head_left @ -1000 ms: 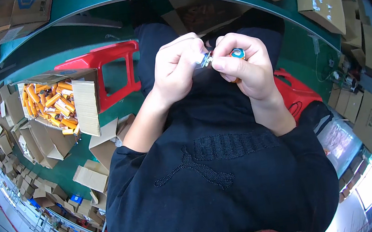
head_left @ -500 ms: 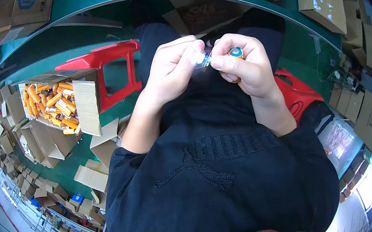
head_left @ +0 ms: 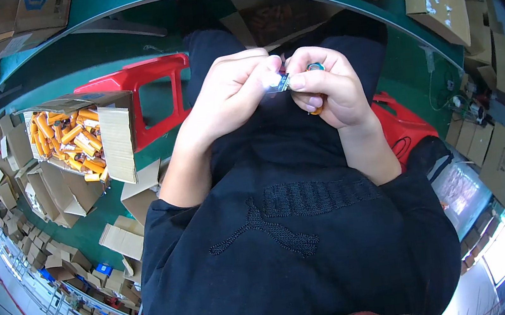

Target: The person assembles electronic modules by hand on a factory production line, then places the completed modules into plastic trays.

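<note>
A small clear strip (head_left: 277, 86) is pinched by the fingers of the left hand (head_left: 234, 90). The orange tube (head_left: 317, 111) is held in the curled fingers of the right hand (head_left: 338, 89), its teal end (head_left: 316, 65) now more hidden than before; work seems to be done at the strip.

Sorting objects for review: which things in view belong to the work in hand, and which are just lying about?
Belongs:
small clear piece, apparently plastic, in the left hand;
orange cylinder with teal rim, in the right hand;
probably the brown cardboard carton of similar orange cylinders.

Apparently lying about:
open brown cardboard box, floor, left;
brown cardboard panels, right.
</note>
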Demonstrator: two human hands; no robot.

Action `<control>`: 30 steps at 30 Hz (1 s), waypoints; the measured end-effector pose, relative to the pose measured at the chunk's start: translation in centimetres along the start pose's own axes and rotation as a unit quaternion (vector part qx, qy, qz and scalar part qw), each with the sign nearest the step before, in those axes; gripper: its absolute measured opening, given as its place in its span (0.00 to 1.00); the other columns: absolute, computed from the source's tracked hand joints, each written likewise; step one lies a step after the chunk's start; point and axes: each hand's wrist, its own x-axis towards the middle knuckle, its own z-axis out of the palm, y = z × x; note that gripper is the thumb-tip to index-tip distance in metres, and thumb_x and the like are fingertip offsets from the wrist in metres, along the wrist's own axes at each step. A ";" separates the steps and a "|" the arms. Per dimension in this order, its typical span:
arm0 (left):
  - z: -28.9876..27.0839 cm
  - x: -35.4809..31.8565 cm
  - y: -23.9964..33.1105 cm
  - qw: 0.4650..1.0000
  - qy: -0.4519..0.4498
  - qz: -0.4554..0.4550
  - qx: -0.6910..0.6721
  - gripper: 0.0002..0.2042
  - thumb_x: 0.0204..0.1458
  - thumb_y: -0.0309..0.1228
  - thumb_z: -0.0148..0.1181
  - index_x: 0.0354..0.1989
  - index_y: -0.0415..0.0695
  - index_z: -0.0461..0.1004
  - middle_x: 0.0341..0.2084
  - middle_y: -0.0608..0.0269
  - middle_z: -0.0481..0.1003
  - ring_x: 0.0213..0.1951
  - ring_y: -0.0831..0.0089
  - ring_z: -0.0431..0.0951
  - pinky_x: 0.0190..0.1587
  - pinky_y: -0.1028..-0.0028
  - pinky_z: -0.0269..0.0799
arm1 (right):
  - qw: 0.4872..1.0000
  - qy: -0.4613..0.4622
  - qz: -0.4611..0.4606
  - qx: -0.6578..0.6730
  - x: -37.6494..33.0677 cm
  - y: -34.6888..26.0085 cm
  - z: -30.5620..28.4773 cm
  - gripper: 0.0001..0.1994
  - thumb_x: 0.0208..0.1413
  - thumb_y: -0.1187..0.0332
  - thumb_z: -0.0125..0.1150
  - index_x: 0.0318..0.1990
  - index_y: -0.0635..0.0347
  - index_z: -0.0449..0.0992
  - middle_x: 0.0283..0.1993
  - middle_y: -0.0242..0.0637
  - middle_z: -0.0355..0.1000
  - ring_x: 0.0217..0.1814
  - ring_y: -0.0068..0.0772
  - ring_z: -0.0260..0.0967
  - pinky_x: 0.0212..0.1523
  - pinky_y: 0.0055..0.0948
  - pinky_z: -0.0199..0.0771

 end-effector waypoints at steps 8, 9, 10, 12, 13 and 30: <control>0.2 -0.4 -0.8 0.985 0.073 -0.095 -0.123 0.19 0.68 0.37 0.50 0.28 0.39 0.79 0.19 0.66 0.71 0.22 0.77 0.64 0.29 0.75 0.61 | 0.969 0.009 -0.149 -0.196 0.1 -0.7 0.4 0.09 0.57 0.77 0.65 0.46 0.65 0.80 0.31 0.35 0.74 0.25 0.22 0.66 0.26 0.15 0.66; 0.2 -0.4 -0.7 0.985 0.075 -0.094 -0.122 0.19 0.68 0.37 0.50 0.28 0.39 0.79 0.19 0.66 0.71 0.22 0.77 0.64 0.29 0.75 0.61 | 0.969 0.007 -0.149 -0.196 0.2 -0.6 0.5 0.09 0.57 0.77 0.65 0.46 0.65 0.80 0.31 0.35 0.74 0.25 0.22 0.66 0.26 0.15 0.66; 0.2 -0.4 -0.6 0.980 0.055 -0.128 -0.145 0.19 0.68 0.38 0.50 0.28 0.40 0.79 0.18 0.66 0.71 0.22 0.77 0.63 0.28 0.76 0.60 | 0.957 0.011 -0.189 -0.220 0.3 -0.5 0.6 0.10 0.56 0.78 0.66 0.46 0.66 0.79 0.34 0.36 0.75 0.27 0.21 0.67 0.28 0.16 0.67; 0.4 -0.3 -0.5 0.962 0.015 -0.195 -0.190 0.20 0.69 0.39 0.50 0.27 0.40 0.79 0.17 0.67 0.70 0.20 0.79 0.62 0.26 0.77 0.58 | 0.926 0.017 -0.269 -0.263 0.6 -0.1 0.5 0.13 0.54 0.81 0.68 0.47 0.66 0.77 0.39 0.40 0.77 0.29 0.21 0.68 0.30 0.16 0.70; 0.5 -0.3 -0.5 0.950 -0.005 -0.229 -0.211 0.21 0.69 0.40 0.50 0.26 0.41 0.79 0.16 0.67 0.70 0.19 0.80 0.61 0.25 0.78 0.58 | 0.908 0.021 -0.308 -0.283 0.7 -0.1 0.5 0.14 0.52 0.82 0.68 0.47 0.67 0.77 0.42 0.42 0.77 0.30 0.21 0.69 0.31 0.17 0.71; 1.3 -0.2 -0.4 0.941 -0.028 -0.198 -0.272 0.22 0.68 0.43 0.52 0.24 0.42 0.78 0.14 0.68 0.69 0.17 0.82 0.58 0.21 0.80 0.51 | 0.822 -0.058 -0.427 -0.373 0.7 -0.1 -0.5 0.19 0.46 0.86 0.74 0.45 0.64 0.75 0.44 0.49 0.80 0.30 0.27 0.74 0.31 0.19 0.75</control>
